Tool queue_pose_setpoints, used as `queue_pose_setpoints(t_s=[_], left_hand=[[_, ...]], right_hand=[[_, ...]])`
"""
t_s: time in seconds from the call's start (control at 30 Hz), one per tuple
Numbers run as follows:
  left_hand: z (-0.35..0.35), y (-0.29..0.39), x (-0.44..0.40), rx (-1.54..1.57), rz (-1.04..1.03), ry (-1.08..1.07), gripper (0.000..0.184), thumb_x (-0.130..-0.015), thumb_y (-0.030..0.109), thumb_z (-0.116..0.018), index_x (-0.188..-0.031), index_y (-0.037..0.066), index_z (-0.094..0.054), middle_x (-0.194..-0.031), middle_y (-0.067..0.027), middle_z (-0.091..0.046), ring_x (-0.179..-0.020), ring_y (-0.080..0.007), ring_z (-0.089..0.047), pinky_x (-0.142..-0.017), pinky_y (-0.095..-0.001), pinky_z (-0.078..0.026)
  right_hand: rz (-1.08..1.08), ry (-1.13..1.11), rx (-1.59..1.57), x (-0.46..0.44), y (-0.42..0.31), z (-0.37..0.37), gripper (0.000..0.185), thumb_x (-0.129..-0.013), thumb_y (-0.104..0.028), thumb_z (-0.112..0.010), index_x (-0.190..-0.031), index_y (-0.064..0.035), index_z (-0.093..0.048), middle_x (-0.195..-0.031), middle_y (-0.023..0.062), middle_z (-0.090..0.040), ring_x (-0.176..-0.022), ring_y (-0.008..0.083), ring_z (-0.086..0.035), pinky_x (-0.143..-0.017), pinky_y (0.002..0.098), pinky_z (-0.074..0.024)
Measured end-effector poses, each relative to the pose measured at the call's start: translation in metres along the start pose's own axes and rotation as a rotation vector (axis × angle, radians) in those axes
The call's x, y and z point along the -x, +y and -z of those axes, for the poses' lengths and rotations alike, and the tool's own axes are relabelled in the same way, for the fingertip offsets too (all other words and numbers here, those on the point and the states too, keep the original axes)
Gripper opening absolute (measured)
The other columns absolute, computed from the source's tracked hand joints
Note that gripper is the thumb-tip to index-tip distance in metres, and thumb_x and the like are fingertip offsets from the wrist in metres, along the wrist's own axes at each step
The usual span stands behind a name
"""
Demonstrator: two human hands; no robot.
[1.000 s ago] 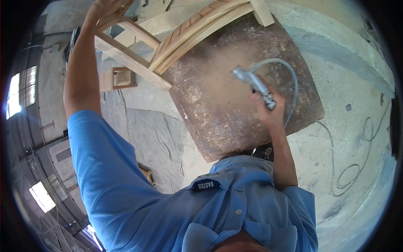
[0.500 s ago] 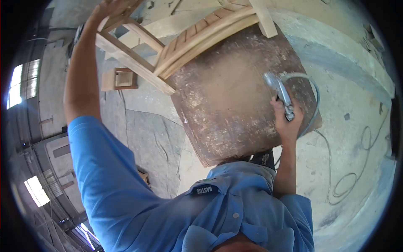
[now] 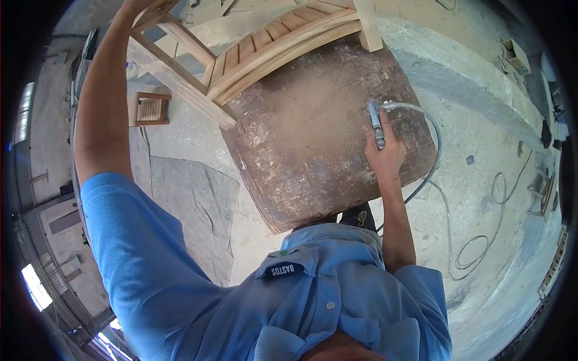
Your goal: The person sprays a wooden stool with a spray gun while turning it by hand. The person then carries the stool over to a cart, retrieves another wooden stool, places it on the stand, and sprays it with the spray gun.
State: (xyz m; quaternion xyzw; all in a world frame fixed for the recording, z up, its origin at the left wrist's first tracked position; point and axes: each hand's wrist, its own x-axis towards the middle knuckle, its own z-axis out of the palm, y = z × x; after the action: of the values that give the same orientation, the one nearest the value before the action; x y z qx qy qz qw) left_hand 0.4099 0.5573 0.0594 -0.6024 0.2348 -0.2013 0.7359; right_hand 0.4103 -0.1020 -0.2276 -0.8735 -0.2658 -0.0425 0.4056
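While the right hand curls around the air gun above the table, left hand, grip can't tell, should steady the chair at the table's far edge.

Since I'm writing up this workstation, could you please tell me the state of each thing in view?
Metal tool: held, hose attached.
Right hand: closed around it.
Hose: curved, joined to that tool.
Slatted wooden piece: bare-looking, partly out of frame.
Left hand: at that piece, partly cut off, grip unclear.
Brown tabletop: scuffed, dusty in the middle.
Grey sheet: creased, spread on the floor.
Thin line: looped on the floor.
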Motion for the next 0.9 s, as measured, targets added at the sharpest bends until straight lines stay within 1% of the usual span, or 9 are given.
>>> queue_pose_setpoints(t_s=[0.17, 0.23, 0.33, 0.37, 0.43, 0.67, 0.7, 0.8, 0.9], left_hand=[[-0.013, 0.015, 0.003, 0.370, 0.372, -0.290, 0.049, -0.094, 0.018, -0.051, -0.142, 0.018, -0.051, -0.111, -0.0076, -0.062, -0.091, -0.0208, -0.061, -0.054, -0.0309, -0.044], [-0.011, 0.019, -0.019, 0.939, 0.639, -0.708, 0.047, -0.095, 0.019, -0.050, -0.142, 0.018, -0.051, -0.114, -0.0088, -0.062, -0.093, -0.0214, -0.062, -0.053, -0.0319, -0.045], [0.001, 0.015, -0.032, 0.356, 0.285, 0.130, 0.030, -0.097, 0.028, -0.055, -0.119, 0.007, -0.057, -0.102, -0.0306, -0.059, -0.065, -0.0281, -0.066, -0.046, -0.0342, -0.055], [-0.004, 0.017, -0.027, 0.926, 0.678, -0.588, 0.039, -0.097, 0.028, -0.053, -0.131, 0.011, -0.061, -0.107, -0.0147, -0.068, -0.089, -0.0278, -0.068, -0.056, -0.0390, -0.050], [-0.008, -0.007, -0.030, 1.101, 0.768, -0.825, 0.044, -0.098, 0.035, -0.051, -0.132, 0.008, -0.060, -0.110, -0.0150, -0.067, -0.094, -0.0268, -0.066, -0.065, -0.0380, -0.049], [0.005, -0.056, -0.048, 1.487, 0.833, -1.006, 0.071, -0.102, 0.060, -0.043, -0.135, -0.001, -0.057, -0.120, -0.0159, -0.066, -0.112, -0.0236, -0.060, -0.099, -0.0343, -0.046], [-0.010, -0.059, -0.038, 1.499, 0.766, -0.994, 0.082, -0.095, 0.068, -0.049, -0.131, -0.004, -0.060, -0.119, -0.0168, -0.066, -0.110, -0.0217, -0.060, -0.096, -0.0326, -0.048], [0.028, -0.065, -0.061, 1.625, 0.998, -1.025, 0.075, -0.096, 0.065, -0.049, -0.127, -0.002, -0.064, -0.120, -0.0241, -0.067, -0.117, -0.0280, -0.061, -0.100, -0.0343, -0.046], [-0.011, -0.050, -0.032, 1.521, 0.823, -0.874, 0.075, -0.096, 0.065, -0.050, -0.123, -0.003, -0.066, -0.111, -0.0216, -0.070, -0.109, -0.0249, -0.063, -0.096, -0.0339, -0.048]], right_hand=[[-0.019, 0.179, -0.313, -0.029, -0.012, 0.001, 0.047, -0.085, -0.023, -0.075, -0.126, -0.0010, -0.065, -0.085, 0.0198, -0.071, -0.068, 0.0318, -0.070, -0.060, 0.0363, -0.0530], [0.029, 0.290, -0.370, -0.040, -0.024, 0.012, 0.044, -0.085, -0.018, -0.074, -0.124, 0.0010, -0.065, -0.084, 0.0189, -0.071, -0.067, 0.0275, -0.069, -0.061, 0.0336, -0.0523], [-0.104, 0.178, -0.489, -0.037, -0.028, 0.013, 0.043, -0.087, -0.019, -0.074, -0.123, 0.0020, -0.066, -0.084, 0.0128, -0.072, -0.068, 0.0181, -0.066, -0.064, 0.0302, -0.0515], [-0.195, 0.070, -0.604, -0.028, -0.024, 0.006, 0.043, -0.087, -0.020, -0.074, -0.123, 0.0021, -0.066, -0.085, 0.0105, -0.071, -0.070, 0.0158, -0.065, -0.065, 0.0293, -0.0510], [-0.292, -0.105, -0.807, -0.009, -0.015, 0.000, 0.044, -0.088, -0.023, -0.073, -0.124, 0.0023, -0.066, -0.086, 0.0066, -0.071, -0.073, 0.0118, -0.063, -0.067, 0.0275, -0.0502], [-0.246, -0.212, -1.204, -0.039, -0.070, 0.002, 0.050, -0.090, -0.032, -0.073, -0.123, 0.0044, -0.065, -0.089, 0.0044, -0.069, -0.079, 0.0092, -0.062, -0.069, 0.0244, -0.0488], [-0.214, -0.185, -1.231, -0.048, -0.078, -0.001, 0.051, -0.090, -0.033, -0.073, -0.123, 0.0051, -0.064, -0.088, 0.0046, -0.069, -0.078, 0.0093, -0.062, -0.067, 0.0242, -0.0486], [-0.109, -0.074, -1.276, -0.073, -0.097, -0.014, 0.055, -0.090, -0.035, -0.073, -0.124, 0.0067, -0.064, -0.083, 0.0052, -0.069, -0.071, 0.0098, -0.063, -0.060, 0.0240, -0.0478], [0.022, 0.107, -1.201, -0.107, -0.097, -0.035, 0.059, -0.091, -0.039, -0.070, -0.128, 0.0065, -0.062, -0.072, 0.0054, -0.068, -0.057, 0.0106, -0.061, -0.048, 0.0263, -0.0452]])
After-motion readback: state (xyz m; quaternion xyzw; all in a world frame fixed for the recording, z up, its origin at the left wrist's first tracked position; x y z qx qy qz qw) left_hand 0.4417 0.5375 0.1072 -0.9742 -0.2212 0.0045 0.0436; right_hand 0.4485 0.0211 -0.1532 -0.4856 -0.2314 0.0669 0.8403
